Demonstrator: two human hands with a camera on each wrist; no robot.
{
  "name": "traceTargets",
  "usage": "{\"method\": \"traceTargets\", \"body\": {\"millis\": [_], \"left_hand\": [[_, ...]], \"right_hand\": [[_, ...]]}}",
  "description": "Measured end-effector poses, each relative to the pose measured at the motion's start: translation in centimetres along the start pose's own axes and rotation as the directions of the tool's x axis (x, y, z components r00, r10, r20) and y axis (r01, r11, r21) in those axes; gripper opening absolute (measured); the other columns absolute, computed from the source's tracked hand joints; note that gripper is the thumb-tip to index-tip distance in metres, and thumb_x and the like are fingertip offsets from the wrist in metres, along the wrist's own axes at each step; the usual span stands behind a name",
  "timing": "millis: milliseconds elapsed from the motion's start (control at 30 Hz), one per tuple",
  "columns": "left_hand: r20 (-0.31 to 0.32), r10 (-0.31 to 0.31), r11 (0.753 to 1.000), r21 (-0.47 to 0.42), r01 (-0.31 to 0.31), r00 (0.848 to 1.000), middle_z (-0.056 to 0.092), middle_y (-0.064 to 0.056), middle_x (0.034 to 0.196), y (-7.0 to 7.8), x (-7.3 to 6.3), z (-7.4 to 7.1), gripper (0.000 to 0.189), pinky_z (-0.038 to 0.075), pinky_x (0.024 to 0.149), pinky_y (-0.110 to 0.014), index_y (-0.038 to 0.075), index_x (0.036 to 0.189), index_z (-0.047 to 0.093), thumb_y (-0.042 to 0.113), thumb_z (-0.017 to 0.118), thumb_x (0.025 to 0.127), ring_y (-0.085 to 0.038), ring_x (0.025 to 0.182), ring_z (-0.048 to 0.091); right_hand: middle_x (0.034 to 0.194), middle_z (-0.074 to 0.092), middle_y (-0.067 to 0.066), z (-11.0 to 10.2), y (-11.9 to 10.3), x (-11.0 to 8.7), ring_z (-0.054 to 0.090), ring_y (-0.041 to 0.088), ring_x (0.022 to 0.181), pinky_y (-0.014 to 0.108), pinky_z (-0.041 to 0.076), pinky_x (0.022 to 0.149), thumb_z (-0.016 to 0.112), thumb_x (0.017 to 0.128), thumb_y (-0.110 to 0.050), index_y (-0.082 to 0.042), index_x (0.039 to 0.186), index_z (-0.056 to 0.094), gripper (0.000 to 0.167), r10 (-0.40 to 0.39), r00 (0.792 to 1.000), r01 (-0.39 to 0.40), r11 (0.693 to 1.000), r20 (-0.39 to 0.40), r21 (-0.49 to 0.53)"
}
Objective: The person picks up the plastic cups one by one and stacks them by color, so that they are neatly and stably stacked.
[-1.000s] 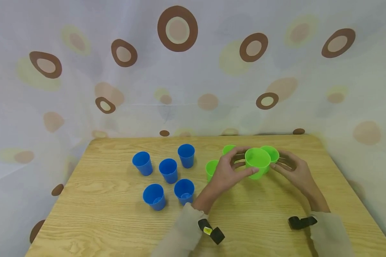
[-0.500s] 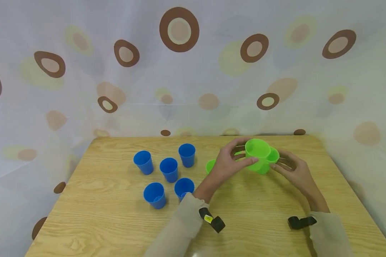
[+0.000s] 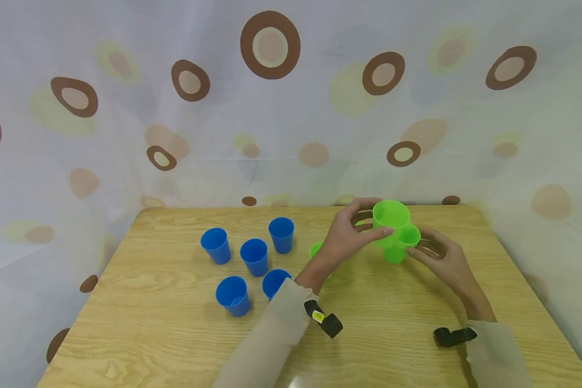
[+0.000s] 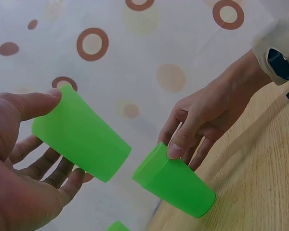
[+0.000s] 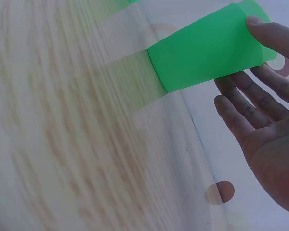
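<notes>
Raised cup (image 4: 84,134): bright green, plain-sided, mouth up, there it is, aloft in the left hand's (image 3: 344,233) grip!
Lower cup (image 5: 207,50): green too, stepped below the rim, upright, right hand (image 3: 438,256) gripping near its mouth.

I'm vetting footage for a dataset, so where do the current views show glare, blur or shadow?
Head: fairly even light, with a small glare spot on the table at the bottom edge; left wrist: the left hand is darkly shaded, and a soft shadow crosses the wood; right wrist: the tabletop looks washed out and soft, with a faint green reflection beside the green cup.
</notes>
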State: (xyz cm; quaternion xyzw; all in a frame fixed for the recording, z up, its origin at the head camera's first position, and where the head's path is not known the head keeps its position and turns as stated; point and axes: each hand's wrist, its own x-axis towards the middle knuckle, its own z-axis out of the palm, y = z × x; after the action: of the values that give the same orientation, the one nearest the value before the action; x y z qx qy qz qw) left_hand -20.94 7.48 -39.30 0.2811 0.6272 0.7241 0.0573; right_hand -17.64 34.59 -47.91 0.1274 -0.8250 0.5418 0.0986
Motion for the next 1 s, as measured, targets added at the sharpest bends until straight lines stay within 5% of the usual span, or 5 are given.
{"method": "traceTargets", "body": {"millis": [267,467,700,1000], "left_hand": [[-0.011,-0.001,1.0,-0.019,0.0,1.0,0.061,-0.005,0.129,-0.4,1.0,0.1,0.053,0.056,0.094,-0.029,0.004,0.137,0.057,0.001,0.079,0.089,-0.019,0.116,0.063],[-0.004,-0.009,1.0,-0.003,0.009,1.0,0.06,0.001,0.129,-0.6,1.8,0.1,0.053,0.055,0.094,-0.027,0.005,0.138,0.056,0.005,0.079,0.09,-0.009,0.116,0.06],[0.008,0.004,1.0,-0.027,-0.004,1.0,0.061,-0.006,0.13,-1.1,2.6,0.5,0.052,0.055,0.096,-0.027,0.003,0.138,0.056,0.002,0.077,0.09,-0.014,0.116,0.061],[0.032,-0.017,1.0,-0.002,0.017,0.999,0.06,0.003,0.129,-1.8,3.3,0.8,0.053,0.057,0.09,-0.026,0.011,0.141,0.056,0.009,0.077,0.092,-0.009,0.114,0.061]], "right_hand": [[0.138,0.059,0.007,-0.1,-0.1,0.2,0.059,0.004,0.12,0.018,0.049,0.098,0.071,0.096,-0.002,-0.002,0.145,0.053,0.052,0.006,1.0,-0.006,1.0,0.006,0.016],[0.14,0.058,0.015,0.0,0.0,0.1,0.059,0.004,0.121,0.017,0.049,0.097,0.071,0.097,-0.003,-0.003,0.146,0.053,0.052,0.021,1.0,-0.021,1.0,0.01,0.005],[0.141,0.057,0.013,-0.1,0.5,-0.2,0.058,0.005,0.123,0.017,0.048,0.099,0.07,0.098,-0.006,-0.004,0.147,0.051,0.052,0.027,0.999,-0.027,1.0,0.023,-0.008],[0.143,0.056,0.019,0.0,0.5,-0.3,0.058,0.006,0.124,0.018,0.049,0.099,0.069,0.098,-0.003,-0.001,0.147,0.05,0.053,0.018,0.999,-0.019,1.0,0.03,0.022]]}}
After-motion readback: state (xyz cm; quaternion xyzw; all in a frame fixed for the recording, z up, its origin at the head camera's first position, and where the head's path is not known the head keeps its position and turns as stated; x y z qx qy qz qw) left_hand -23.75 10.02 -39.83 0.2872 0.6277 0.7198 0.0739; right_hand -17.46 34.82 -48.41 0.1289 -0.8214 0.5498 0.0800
